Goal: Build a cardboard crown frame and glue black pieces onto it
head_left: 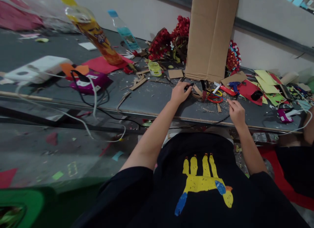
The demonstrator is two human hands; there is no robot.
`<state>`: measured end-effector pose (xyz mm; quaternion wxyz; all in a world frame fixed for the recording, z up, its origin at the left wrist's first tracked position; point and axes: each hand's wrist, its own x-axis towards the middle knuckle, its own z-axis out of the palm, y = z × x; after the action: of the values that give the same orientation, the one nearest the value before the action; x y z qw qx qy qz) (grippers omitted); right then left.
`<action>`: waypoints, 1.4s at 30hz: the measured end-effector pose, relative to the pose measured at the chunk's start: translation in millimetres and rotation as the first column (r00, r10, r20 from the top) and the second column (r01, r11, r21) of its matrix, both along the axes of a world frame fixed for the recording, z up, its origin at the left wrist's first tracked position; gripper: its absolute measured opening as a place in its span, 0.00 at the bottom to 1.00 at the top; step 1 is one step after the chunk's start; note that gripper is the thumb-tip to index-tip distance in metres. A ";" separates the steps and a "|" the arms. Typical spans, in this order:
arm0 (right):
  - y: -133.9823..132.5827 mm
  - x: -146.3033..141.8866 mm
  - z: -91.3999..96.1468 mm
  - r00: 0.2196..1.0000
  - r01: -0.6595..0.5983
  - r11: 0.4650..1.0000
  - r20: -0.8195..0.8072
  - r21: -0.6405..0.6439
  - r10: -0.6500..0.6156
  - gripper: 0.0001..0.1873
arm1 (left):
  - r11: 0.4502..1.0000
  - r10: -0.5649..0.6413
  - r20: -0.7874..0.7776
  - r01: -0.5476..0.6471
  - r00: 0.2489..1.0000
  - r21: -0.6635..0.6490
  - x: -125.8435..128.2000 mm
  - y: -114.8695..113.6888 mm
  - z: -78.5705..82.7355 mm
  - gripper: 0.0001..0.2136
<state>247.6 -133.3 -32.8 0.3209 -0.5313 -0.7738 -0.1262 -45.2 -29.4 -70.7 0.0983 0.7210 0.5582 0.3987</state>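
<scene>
Head view: shows left hand [180,92], fingers curled at a small dark object [188,86], whether gripping or merely touching impossible to tell; shows right hand [236,111], fingers pinched on a thin object [225,99] too small to identify, pointing toward red and yellow loops [216,96] between both hands on a dark gray table [147,100]; includes, just beyond, a red-handled tool [228,90] and a blue tool [235,86]; continues behind with an upright cardboard panel [209,35]; extends leftward to a yellow tub [155,69], two bottles [98,38] and a white power strip [39,69].
</scene>
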 end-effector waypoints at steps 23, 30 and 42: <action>11.4 -3.1 0.1 0.999 -0.043 0.997 -0.025 0.067 0.045 0.20 | 0.999 0.015 -0.008 -0.015 1.000 0.035 -0.6 2.6 -4.5 0.16; 5.1 0.6 -15.7 0.999 -0.029 0.998 -0.015 0.053 0.030 0.20 | 0.999 -0.005 -0.011 0.006 1.000 0.046 -0.5 0.9 -0.5 0.15; 19.9 -21.7 9.2 0.997 0.024 0.999 -0.076 0.040 -0.021 0.20 | 0.999 -0.004 -0.013 0.005 1.000 0.043 -1.1 1.9 -1.5 0.15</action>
<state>225.9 -113.4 -23.6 0.3594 -0.5376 -0.7523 -0.1256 -46.3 -27.5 -72.2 0.0800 0.7268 0.5483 0.4059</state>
